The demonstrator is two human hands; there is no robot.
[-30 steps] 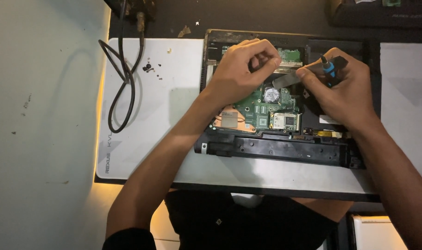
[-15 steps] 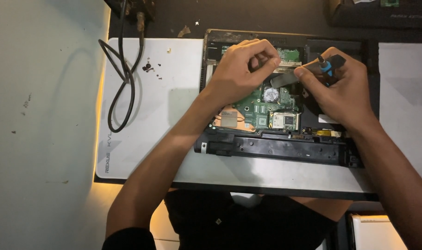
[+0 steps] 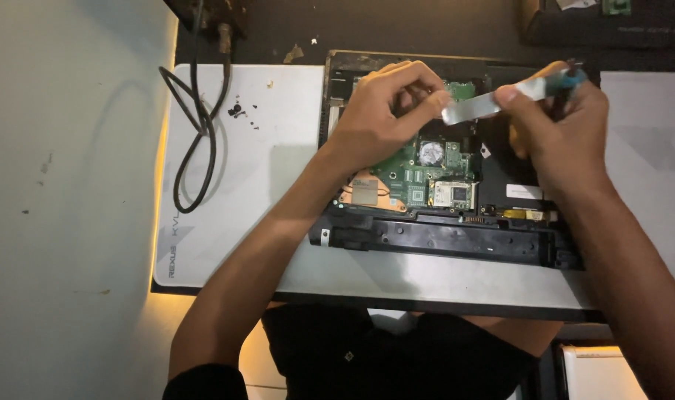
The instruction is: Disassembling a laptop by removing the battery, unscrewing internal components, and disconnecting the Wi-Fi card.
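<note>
An opened black laptop base lies on a white desk mat, with its green circuit board exposed. My left hand hovers over the board's upper left. Its curled fingertips meet the left end of a flat grey strip. My right hand holds the strip's other end under the thumb, raised above the laptop. It also grips a blue-handled tool.
A looped black cable lies on the mat's left part, with a few small dark screws beside it. A dark device sits at the top right. A white object is at the bottom right corner.
My right hand has lifted up and away from the board, bringing the grey strip up with it. My left hand has stayed over the board's upper left.
</note>
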